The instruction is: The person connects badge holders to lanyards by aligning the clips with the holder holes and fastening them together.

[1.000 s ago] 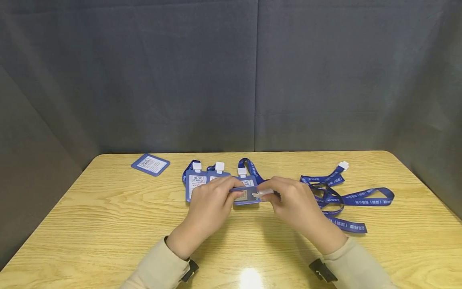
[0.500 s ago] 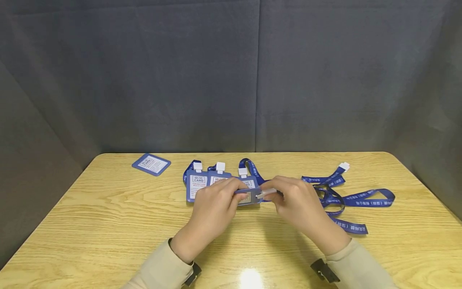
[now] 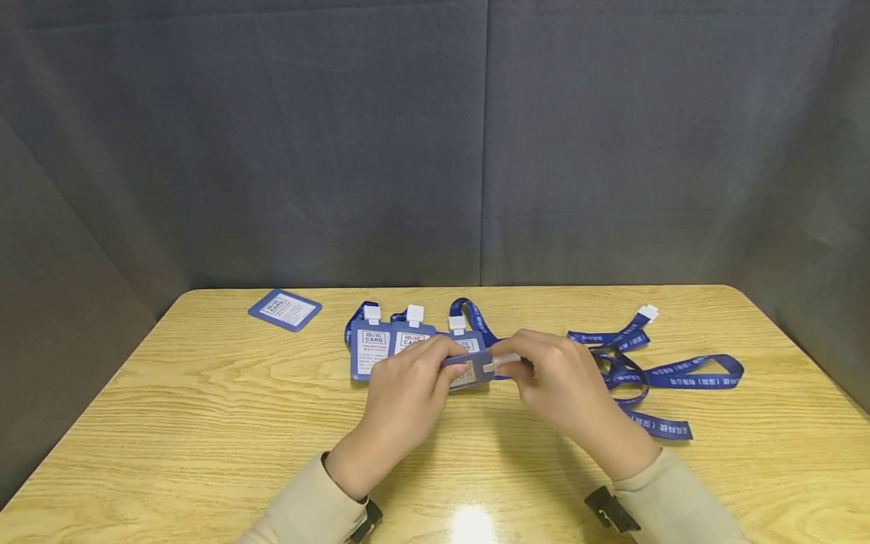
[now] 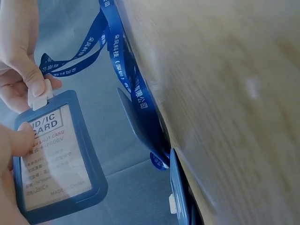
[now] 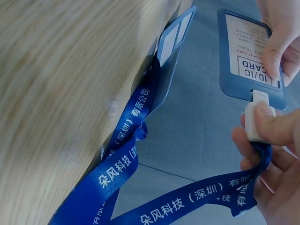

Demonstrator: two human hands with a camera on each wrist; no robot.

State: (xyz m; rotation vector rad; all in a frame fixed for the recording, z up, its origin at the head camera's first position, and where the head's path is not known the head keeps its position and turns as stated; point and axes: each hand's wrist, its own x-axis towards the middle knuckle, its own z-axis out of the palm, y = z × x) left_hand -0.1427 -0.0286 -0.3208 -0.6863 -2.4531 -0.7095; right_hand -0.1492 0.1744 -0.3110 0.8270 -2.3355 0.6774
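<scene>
My left hand [image 3: 408, 389] pinches a blue-framed ID badge holder [image 4: 61, 159] between thumb and fingers, the thumb lying on its printed front. In my right hand [image 3: 560, 378] is the white plastic clip [image 5: 255, 119] of a blue lanyard [image 5: 187, 199], gripped by thumb and fingers. The clip's narrow tab meets the holder's top edge at the slot; whether it is fastened I cannot tell. White lettering runs along the lanyard, which hangs in loops from the right hand. From the head view the holder is tilted and partly covered by the left fingers.
Just behind my hands lie three badge holders with lanyards, including a left one [image 3: 372, 351] and a partly hidden right one [image 3: 469, 344]. One badge holder without a lanyard [image 3: 285, 310] is at the back left. More blue lanyards [image 3: 693, 372] tangle on the right. A dark curtain [image 3: 340, 151] backs the table.
My left hand has shifted slightly right, bringing the holder's end closer against the clip, and the holder's tilt has changed. The right hand has barely moved and keeps its hold on the clip.
</scene>
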